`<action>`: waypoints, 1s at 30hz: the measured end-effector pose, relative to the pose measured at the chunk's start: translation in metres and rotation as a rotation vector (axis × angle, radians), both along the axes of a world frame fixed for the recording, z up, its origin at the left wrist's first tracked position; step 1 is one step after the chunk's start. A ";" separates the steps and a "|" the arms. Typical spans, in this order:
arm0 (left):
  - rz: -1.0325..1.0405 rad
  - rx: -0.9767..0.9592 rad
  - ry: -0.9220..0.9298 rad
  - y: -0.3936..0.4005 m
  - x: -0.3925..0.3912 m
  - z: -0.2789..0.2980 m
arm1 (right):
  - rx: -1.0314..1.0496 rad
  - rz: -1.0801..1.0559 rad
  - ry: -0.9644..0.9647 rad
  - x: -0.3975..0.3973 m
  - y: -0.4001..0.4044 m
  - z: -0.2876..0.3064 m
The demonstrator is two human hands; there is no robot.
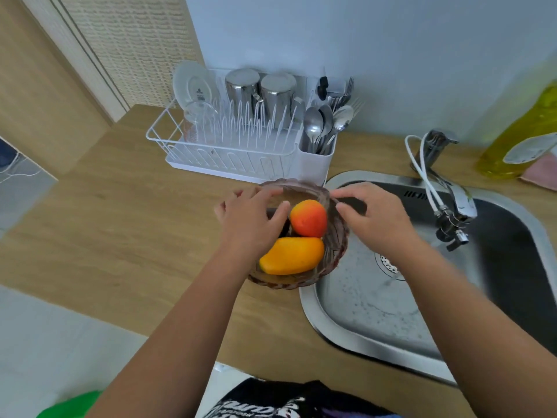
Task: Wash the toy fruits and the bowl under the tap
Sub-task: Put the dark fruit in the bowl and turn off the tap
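Observation:
A brownish glass bowl (301, 283) stands on the wooden counter, its right side over the sink rim. In it lie a red-orange round toy fruit (309, 218), a yellow toy mango (292, 256) and a dark fruit (284, 229) mostly hidden under my left hand. My left hand (250, 221) hovers over the bowl's left side with fingers spread and the thumb beside the round fruit. My right hand (376, 218) is at the bowl's right rim, thumb and forefinger apart on either side of it. The tap (461, 203) reaches over the sink at the right.
The steel sink (310, 312) has a wet floor and a drain (388, 263). A white dish rack (229, 152) with cups, a plate and a cutlery holder stands behind the bowl. A yellow bottle (518, 137) and a pink cloth sit at the back right.

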State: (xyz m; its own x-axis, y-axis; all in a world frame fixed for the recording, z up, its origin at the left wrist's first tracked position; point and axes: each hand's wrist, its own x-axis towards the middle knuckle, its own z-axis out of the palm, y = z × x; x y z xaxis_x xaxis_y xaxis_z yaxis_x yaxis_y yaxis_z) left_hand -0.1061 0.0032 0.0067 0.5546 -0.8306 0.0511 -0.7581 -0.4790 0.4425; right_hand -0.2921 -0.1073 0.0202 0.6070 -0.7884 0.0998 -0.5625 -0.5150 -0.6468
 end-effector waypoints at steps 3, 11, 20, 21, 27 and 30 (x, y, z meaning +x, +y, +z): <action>-0.139 -0.116 0.058 -0.027 -0.035 0.012 | 0.003 -0.105 -0.039 -0.031 -0.007 0.019; -0.519 -0.182 0.373 -0.096 -0.124 0.006 | 0.003 -0.410 -0.152 -0.105 -0.050 0.038; -0.588 -0.094 0.578 -0.131 -0.178 0.009 | 0.258 -0.569 -0.300 -0.152 -0.102 0.025; -0.593 -0.087 0.603 -0.133 -0.179 0.008 | 0.279 -0.561 -0.294 -0.151 -0.109 0.023; -0.585 -0.077 0.730 -0.131 -0.180 0.001 | 0.353 -0.473 -0.279 -0.133 -0.138 0.021; -0.585 -0.077 0.751 -0.129 -0.180 -0.001 | 0.293 -0.405 -0.185 -0.121 -0.152 0.021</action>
